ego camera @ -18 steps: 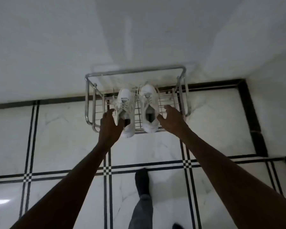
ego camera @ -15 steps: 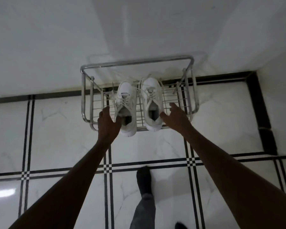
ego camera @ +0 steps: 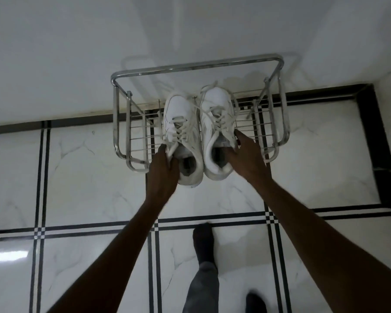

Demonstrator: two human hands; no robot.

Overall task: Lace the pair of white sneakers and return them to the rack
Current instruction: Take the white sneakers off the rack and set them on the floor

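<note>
two white sneakers side by side on wire rack (ego camera: 278, 123), toes to wall; left hand (ego camera: 161, 172) grips left sneaker (ego camera: 182, 132) collar, right hand (ego camera: 246, 158) grips right sneaker (ego camera: 217, 123) collar

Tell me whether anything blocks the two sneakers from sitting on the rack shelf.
Nothing visible does. Both white sneakers, left one and right one, lie on the wire rack, toes toward the wall, heels over the front edge. The left hand and right hand hold their heels.
</note>
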